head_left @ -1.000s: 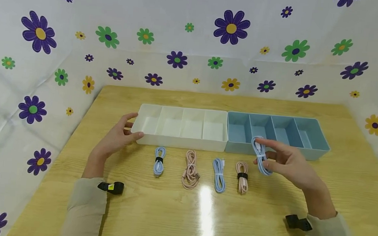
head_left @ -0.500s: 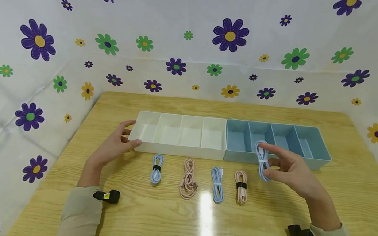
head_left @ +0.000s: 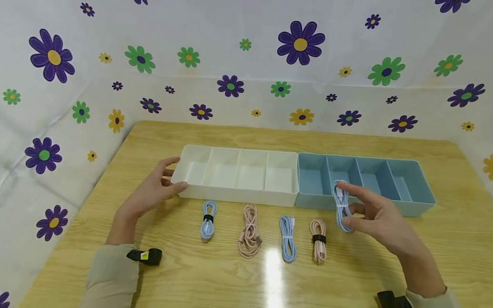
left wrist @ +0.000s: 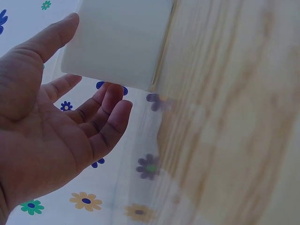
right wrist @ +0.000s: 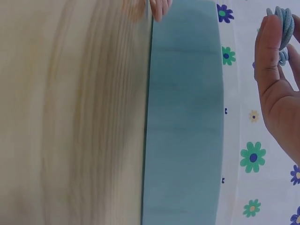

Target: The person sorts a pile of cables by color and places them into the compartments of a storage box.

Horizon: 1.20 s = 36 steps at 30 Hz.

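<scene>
The right hand (head_left: 379,220) pinches a blue cable bundle (head_left: 342,206) between thumb and fingertips, the gap only as wide as the coil. The bundle hangs off the left of those fingers, long axis near upright, top tipped left, overlapping the front of the blue 4-compartment tray (head_left: 318,202) from here. The left hand (head_left: 151,188), well away, has loosely spread fingers and its thumb at the white 4-compartment tray's (head_left: 239,195) left end, gripping nothing.
</scene>
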Each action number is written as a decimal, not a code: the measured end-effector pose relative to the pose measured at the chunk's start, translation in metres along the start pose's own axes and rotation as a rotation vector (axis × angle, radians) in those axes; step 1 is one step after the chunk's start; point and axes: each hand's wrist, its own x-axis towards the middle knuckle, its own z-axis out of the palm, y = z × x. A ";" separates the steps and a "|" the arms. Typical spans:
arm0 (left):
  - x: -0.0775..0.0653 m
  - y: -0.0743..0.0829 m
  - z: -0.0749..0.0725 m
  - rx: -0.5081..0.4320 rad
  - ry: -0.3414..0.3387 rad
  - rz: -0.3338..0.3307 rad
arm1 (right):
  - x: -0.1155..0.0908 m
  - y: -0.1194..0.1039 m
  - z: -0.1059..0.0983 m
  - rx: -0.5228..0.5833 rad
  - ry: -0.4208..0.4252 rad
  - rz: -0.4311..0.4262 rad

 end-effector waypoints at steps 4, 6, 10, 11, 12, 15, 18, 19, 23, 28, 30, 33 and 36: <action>0.002 0.000 0.002 -0.001 -0.002 -0.001 | 0.000 0.000 0.004 0.070 -0.023 -0.019; 0.003 0.000 0.003 -0.001 -0.005 0.001 | 0.001 0.000 0.007 0.108 -0.025 -0.017; 0.004 -0.001 0.004 -0.006 -0.005 0.000 | 0.007 0.001 0.011 0.177 -0.033 -0.004; 0.004 -0.001 0.004 -0.005 -0.002 0.000 | 0.009 0.001 0.012 0.186 -0.038 -0.006; 0.004 -0.002 0.003 -0.008 0.002 -0.001 | 0.012 0.002 0.014 0.194 -0.044 -0.006; 0.003 -0.002 0.002 -0.017 0.007 -0.003 | 0.018 0.003 0.018 0.225 -0.057 0.000; 0.002 -0.002 0.001 -0.017 0.008 -0.004 | 0.023 0.004 0.023 0.264 -0.058 0.019; 0.002 -0.002 0.000 -0.014 0.008 -0.005 | 0.025 0.004 0.025 0.281 -0.057 0.026; 0.002 -0.004 0.000 -0.012 0.006 -0.002 | 0.030 0.004 0.031 0.314 -0.050 0.037; 0.003 -0.002 0.002 -0.019 0.001 -0.003 | 0.039 0.002 0.036 0.316 -0.033 0.055; 0.003 -0.002 0.002 -0.016 0.005 -0.007 | 0.043 0.001 0.038 0.316 -0.020 0.072; 0.004 -0.004 0.002 -0.012 0.010 -0.007 | 0.050 0.000 0.042 0.316 0.006 0.092; 0.003 -0.004 0.001 -0.017 0.011 0.008 | 0.058 -0.003 0.047 0.301 0.038 0.119</action>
